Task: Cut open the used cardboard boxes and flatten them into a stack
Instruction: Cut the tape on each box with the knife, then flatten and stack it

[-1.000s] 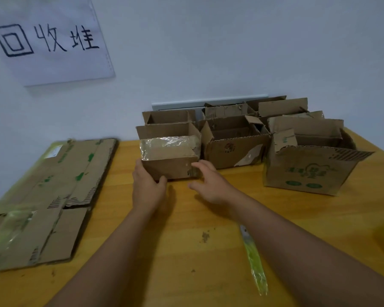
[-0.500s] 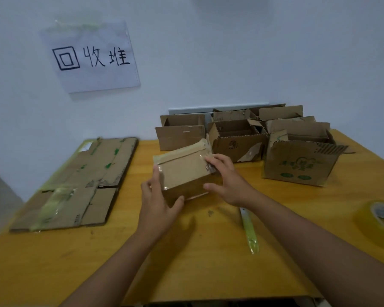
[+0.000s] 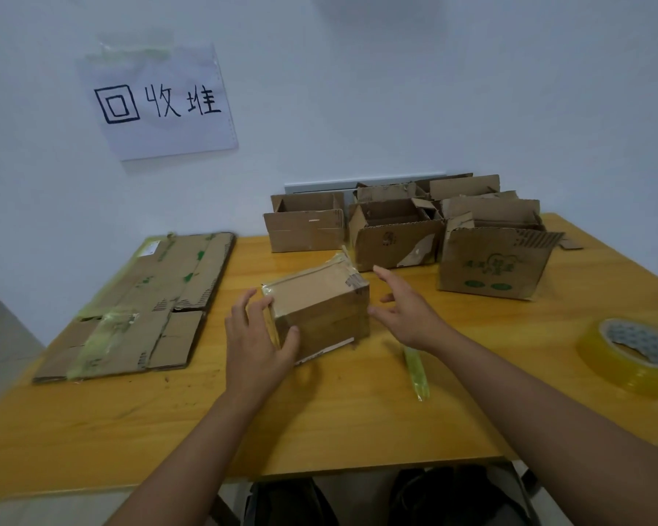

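Both my bare forearms reach forward from the bottom of the view, side by side. My left hand (image 3: 257, 341) is curled, thumb to the front and fingers to the far side, gripping the corner of what it holds. My right hand (image 3: 403, 305) hovers free, palm turned inward, fingers spread and relaxed, holding nothing.

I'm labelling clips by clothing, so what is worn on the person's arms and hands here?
Nothing shows on them. The left hand and right hand are bare, with no gloves, rings or watch visible, and both forearms are uncovered to the bottom of the picture, with no sleeve in view.
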The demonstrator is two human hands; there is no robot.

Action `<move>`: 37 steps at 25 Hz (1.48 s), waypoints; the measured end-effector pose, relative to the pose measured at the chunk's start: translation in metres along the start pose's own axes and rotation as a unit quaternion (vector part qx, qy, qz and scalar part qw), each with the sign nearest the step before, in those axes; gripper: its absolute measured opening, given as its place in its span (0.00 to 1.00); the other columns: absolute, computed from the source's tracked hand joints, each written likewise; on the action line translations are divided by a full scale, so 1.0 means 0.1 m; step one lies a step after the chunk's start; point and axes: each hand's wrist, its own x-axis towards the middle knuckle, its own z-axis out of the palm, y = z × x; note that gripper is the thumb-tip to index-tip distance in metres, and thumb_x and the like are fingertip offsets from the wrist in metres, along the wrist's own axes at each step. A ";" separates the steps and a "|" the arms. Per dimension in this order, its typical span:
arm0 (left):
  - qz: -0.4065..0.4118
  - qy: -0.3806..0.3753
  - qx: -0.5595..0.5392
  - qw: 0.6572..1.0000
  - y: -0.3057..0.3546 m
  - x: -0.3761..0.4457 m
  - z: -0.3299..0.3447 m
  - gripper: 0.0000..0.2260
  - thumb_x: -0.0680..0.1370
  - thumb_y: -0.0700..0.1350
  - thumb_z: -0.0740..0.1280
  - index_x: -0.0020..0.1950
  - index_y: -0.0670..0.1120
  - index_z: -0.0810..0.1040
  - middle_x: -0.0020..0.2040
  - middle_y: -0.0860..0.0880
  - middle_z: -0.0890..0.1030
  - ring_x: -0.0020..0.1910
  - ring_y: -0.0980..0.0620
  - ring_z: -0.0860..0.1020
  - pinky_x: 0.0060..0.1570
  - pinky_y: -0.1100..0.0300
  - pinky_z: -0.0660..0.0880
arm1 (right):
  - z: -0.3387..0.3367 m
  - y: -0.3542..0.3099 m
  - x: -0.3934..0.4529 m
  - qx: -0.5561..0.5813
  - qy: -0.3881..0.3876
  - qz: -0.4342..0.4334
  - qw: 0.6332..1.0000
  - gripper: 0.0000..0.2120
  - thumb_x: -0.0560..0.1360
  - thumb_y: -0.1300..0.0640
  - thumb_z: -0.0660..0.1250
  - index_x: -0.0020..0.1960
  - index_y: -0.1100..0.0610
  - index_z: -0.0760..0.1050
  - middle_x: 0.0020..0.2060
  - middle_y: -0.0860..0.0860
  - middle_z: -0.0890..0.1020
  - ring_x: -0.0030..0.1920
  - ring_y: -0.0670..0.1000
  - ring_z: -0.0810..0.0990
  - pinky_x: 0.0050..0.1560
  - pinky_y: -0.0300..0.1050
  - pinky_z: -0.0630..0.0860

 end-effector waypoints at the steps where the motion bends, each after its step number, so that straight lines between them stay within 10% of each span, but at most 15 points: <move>1: 0.026 0.003 0.029 0.999 0.02 0.05 -0.02 0.26 0.72 0.53 0.72 0.66 0.48 0.67 0.73 0.47 0.61 0.70 0.47 0.60 0.66 0.48 0.64 | -0.04 0.05 -0.05 -0.057 0.019 0.020 0.998 0.28 0.79 0.51 0.65 0.76 0.48 0.60 0.70 0.47 0.67 0.60 0.48 0.73 0.56 0.45 0.74; 5: 0.139 -0.072 0.169 0.973 0.25 0.30 -0.01 0.31 0.72 0.63 0.65 0.71 0.54 0.64 0.77 0.47 0.58 0.75 0.44 0.55 0.72 0.45 0.53 | -0.15 0.14 -0.34 -0.250 0.007 0.127 0.960 0.12 0.79 0.45 0.61 0.56 0.52 0.70 0.50 0.51 0.77 0.46 0.51 0.74 0.41 0.47 0.73; 8: 0.129 -0.186 0.248 0.942 0.37 0.51 0.09 0.34 0.73 0.70 0.61 0.75 0.57 0.58 0.79 0.47 0.54 0.77 0.43 0.52 0.74 0.45 0.47 | -0.06 0.13 -0.53 -0.323 -0.073 0.166 0.929 0.15 0.79 0.44 0.59 0.59 0.52 0.62 0.40 0.49 0.70 0.40 0.53 0.72 0.32 0.47 0.67; 15: 0.120 -0.202 0.256 0.938 0.32 0.70 0.09 0.30 0.74 0.69 0.62 0.72 0.60 0.59 0.71 0.50 0.69 0.67 0.45 0.68 0.64 0.45 0.64 | -0.02 0.19 -0.55 -0.264 -0.137 0.129 0.946 0.08 0.80 0.49 0.58 0.58 0.47 0.68 0.45 0.49 0.73 0.43 0.52 0.75 0.43 0.49 0.75; 20: 0.105 -0.162 0.236 0.952 0.28 0.65 0.05 0.31 0.75 0.70 0.56 0.75 0.60 0.57 0.71 0.50 0.68 0.67 0.45 0.66 0.64 0.45 0.63 | -0.06 0.15 -0.41 -0.084 0.014 0.058 0.995 0.14 0.81 0.55 0.56 0.50 0.51 0.80 0.44 0.50 0.82 0.44 0.50 0.78 0.47 0.51 0.77; 25: -0.006 -0.096 0.031 0.995 0.38 0.67 -0.05 0.31 0.76 0.70 0.53 0.76 0.62 0.52 0.69 0.46 0.66 0.65 0.46 0.67 0.63 0.42 0.67 | 0.01 -0.08 -0.28 0.168 0.174 -0.033 0.970 0.18 0.79 0.61 0.62 0.57 0.38 0.74 0.47 0.40 0.81 0.38 0.44 0.77 0.35 0.39 0.74; 27: -0.058 -0.105 -0.109 0.987 0.39 0.57 -0.03 0.30 0.77 0.68 0.54 0.76 0.66 0.47 0.69 0.47 0.64 0.64 0.51 0.66 0.64 0.42 0.69 | 0.05 -0.19 -0.21 0.135 0.222 -0.089 0.962 0.20 0.79 0.59 0.65 0.67 0.41 0.69 0.60 0.42 0.77 0.53 0.39 0.76 0.50 0.33 0.73; 30: -0.115 -0.136 -0.242 0.954 0.40 0.32 0.07 0.32 0.76 0.68 0.54 0.74 0.70 0.40 0.72 0.49 0.62 0.67 0.50 0.67 0.65 0.41 0.70 | 0.13 -0.35 -0.05 0.096 0.187 -0.139 0.968 0.32 0.77 0.53 0.68 0.76 0.45 0.56 0.72 0.46 0.66 0.70 0.45 0.65 0.67 0.43 0.65; 37: -0.172 -0.129 -0.333 0.918 0.27 0.10 0.13 0.34 0.72 0.67 0.62 0.66 0.81 0.40 0.70 0.57 0.70 0.63 0.53 0.76 0.60 0.44 0.76 | 0.31 -0.44 0.06 0.067 0.097 -0.133 0.984 0.38 0.76 0.51 0.70 0.76 0.40 0.49 0.70 0.45 0.68 0.62 0.42 0.70 0.60 0.54 0.76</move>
